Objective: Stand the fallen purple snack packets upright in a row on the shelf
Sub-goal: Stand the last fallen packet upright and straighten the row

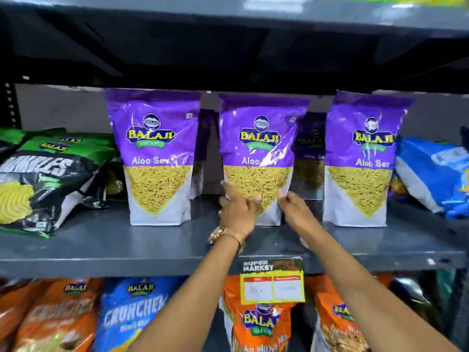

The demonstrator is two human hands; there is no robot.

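Three purple Aloo Sev packets stand upright in a row on the grey shelf [101,240]: a left packet [154,158], a middle packet [258,148] and a right packet [363,161]. More purple packets stand behind them in the gaps, dimly visible. My left hand [237,209] touches the lower left of the middle packet, fingers spread on its front. My right hand [294,207] pinches the packet's lower right edge. A watch and a bracelet sit on my left wrist.
Green and black snack bags [45,179] lean at the shelf's left. Blue bags [436,174] lean at the right. Below the shelf edge hang a price label [272,283] and orange and blue packets [134,313]. Another shelf [228,11] runs overhead.
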